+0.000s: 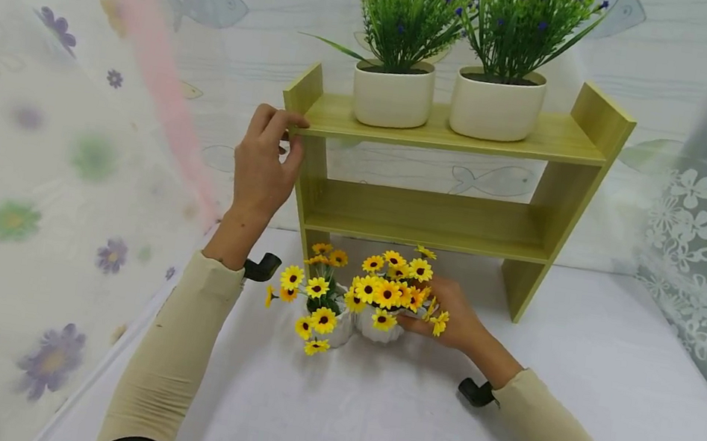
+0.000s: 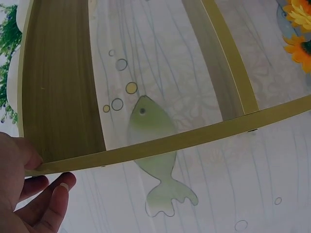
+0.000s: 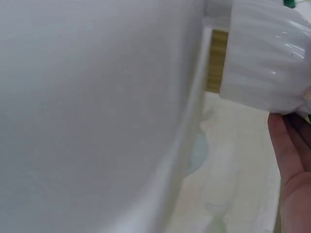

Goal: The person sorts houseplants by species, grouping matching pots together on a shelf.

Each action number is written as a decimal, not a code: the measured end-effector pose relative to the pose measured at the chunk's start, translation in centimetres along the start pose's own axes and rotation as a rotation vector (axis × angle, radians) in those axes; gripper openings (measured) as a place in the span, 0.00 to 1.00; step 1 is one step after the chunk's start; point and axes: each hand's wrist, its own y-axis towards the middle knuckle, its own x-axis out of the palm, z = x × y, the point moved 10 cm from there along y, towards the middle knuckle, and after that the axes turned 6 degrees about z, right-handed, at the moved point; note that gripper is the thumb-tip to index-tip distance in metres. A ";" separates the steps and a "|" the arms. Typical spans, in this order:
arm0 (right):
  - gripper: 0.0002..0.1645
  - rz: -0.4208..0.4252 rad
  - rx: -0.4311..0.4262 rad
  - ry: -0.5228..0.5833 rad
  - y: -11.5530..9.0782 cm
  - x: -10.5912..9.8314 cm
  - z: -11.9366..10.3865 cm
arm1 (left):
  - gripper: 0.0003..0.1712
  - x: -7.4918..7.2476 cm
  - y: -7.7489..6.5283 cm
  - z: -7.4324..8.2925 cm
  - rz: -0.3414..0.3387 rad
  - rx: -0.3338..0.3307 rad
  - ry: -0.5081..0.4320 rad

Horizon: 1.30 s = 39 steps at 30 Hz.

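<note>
R hand (image 1: 454, 314) grips wht sunflower pot (image 1: 377, 334) fr. R | pot low, in frt of wooden shelf (image 1: 431, 220), just R of 2nd pot (image 1: 342, 330) | L hand (image 1: 263, 170) pinches shelf's upper-L edge

This looks like a curtained-off, homelike corner; whether it belongs to an actual home cannot be told. A fish-print curtain (image 1: 268, 58) and a flower-print curtain (image 1: 30, 152) enclose a white-draped desk (image 1: 331, 428) with a wooden shelf (image 1: 435, 218) of potted purple flowers (image 1: 410, 29).

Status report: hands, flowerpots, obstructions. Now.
Left hand grips wooden shelf. Right hand holds yellow-flowered pot, second pot close beside. Two purple-flowered planters occupy top board.
</note>
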 end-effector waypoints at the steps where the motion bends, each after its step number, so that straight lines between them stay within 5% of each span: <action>1: 0.30 0.004 -0.015 0.005 0.2 -0.3 -0.5 | 0.10 -0.1 0.0 0.1 0.004 0.003 -0.002; 11: 0.35 0.031 0.022 -0.024 2.3 -4.7 -4.4 | 0.11 -0.4 0.2 0.3 0.014 0.008 0.002; 19: 0.34 0.134 -0.009 -0.123 4.3 -9.8 -6.7 | 0.10 -0.3 0.5 0.2 -0.004 -0.010 0.021; 29: 0.38 0.219 0.060 -0.119 5.3 -13.0 -6.6 | 0.10 -0.2 0.2 0.1 -0.002 -0.009 0.008; 39: 0.34 0.269 0.218 -0.280 6.0 -14.7 -3.9 | 0.11 -0.1 0.0 0.3 0.001 -0.006 0.006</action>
